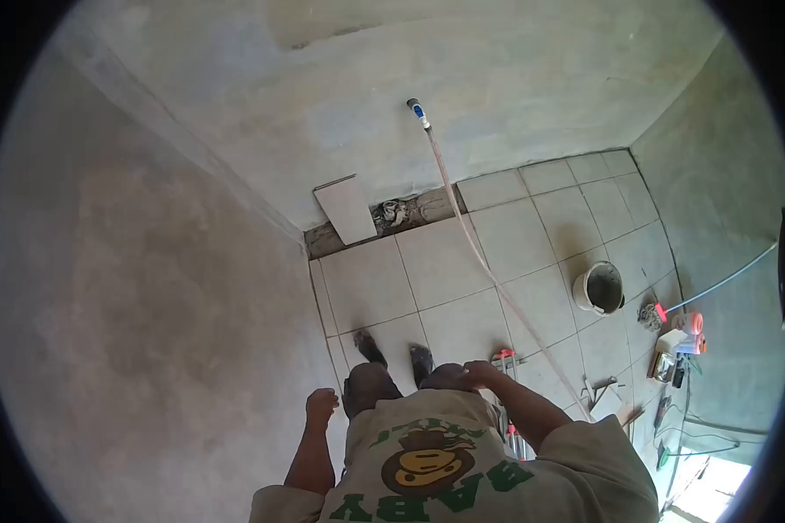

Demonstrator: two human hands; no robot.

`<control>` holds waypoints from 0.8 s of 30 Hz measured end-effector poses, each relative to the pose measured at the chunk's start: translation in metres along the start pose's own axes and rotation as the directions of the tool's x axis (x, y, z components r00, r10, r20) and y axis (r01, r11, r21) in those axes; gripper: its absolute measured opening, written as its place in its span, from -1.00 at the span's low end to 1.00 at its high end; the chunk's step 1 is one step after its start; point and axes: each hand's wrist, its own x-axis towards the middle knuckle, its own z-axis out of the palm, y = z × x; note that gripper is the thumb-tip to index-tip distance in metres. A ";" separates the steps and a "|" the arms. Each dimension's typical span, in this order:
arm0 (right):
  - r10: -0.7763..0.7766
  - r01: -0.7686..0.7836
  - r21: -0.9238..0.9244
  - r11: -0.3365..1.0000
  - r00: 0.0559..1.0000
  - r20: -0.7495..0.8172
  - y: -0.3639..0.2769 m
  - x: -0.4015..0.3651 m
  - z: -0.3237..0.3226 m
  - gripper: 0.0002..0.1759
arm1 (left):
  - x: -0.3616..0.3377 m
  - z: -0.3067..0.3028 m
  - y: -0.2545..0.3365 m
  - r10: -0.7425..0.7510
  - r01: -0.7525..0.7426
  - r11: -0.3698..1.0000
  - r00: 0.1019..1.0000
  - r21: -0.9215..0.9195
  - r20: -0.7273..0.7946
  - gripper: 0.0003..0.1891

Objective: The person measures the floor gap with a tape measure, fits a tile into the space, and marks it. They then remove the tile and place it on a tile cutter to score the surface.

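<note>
My left hand (322, 404) is raised beside my left knee, its fingers curled in; whether anything is inside cannot be made out. My right hand (477, 375) rests at my right thigh, fingers bent and partly hidden, near the dark shorts. Below my knees, my dark shoes (421, 362) stand on the pale floor tiles (462, 322). Ahead, a loose cut tile (346, 210) leans at the wall over an untiled strip (323, 241), where a crumpled grey lump (395, 212) lies. A hose (473, 240) runs from a wall tap (418, 112) across the floor.
A bucket (599, 288) with grey contents stands at the right. Beyond it are a mop (650, 315), red-lidded containers (691, 324) and a cable. A red-handled tile cutter (504, 356) lies by my right leg, with tile scraps (605, 404) farther right.
</note>
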 end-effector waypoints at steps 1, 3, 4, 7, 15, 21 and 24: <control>0.033 -0.033 0.022 0.999 0.999 0.010 0.002 -0.017 0.006 -0.41 | -0.010 0.007 0.006 -0.171 0.170 0.985 0.985 -0.026 -0.008 -0.76; -0.011 0.014 0.113 0.994 0.999 -0.034 -0.047 0.059 -0.018 -0.41 | 0.063 -0.040 0.073 -0.270 0.273 0.962 0.960 0.029 -0.072 -0.81; 0.053 -0.056 0.183 0.981 0.998 0.020 -0.034 0.075 -0.005 -0.43 | 0.080 -0.031 0.075 -0.249 0.250 0.968 0.968 0.022 -0.029 -0.81; 0.042 -0.045 0.262 0.964 0.999 0.019 -0.056 0.057 -0.043 -0.47 | 0.139 -0.011 0.080 -0.016 0.003 0.993 0.994 0.118 0.112 -0.78; 0.216 -0.205 0.331 0.921 0.976 0.004 -0.111 0.073 -0.102 -0.45 | 0.267 0.004 0.202 -0.159 0.089 0.950 0.963 0.300 0.219 -0.72; 0.117 -0.098 0.281 0.955 0.992 -0.052 -0.167 0.091 -0.111 -0.47 | 0.326 -0.021 0.271 -0.145 0.092 0.940 0.980 0.330 0.139 -0.72; 0.180 -0.160 0.247 0.956 0.982 -0.057 -0.185 0.090 -0.110 -0.48 | 0.345 -0.035 0.270 -0.190 0.136 0.920 0.975 0.369 0.114 -0.72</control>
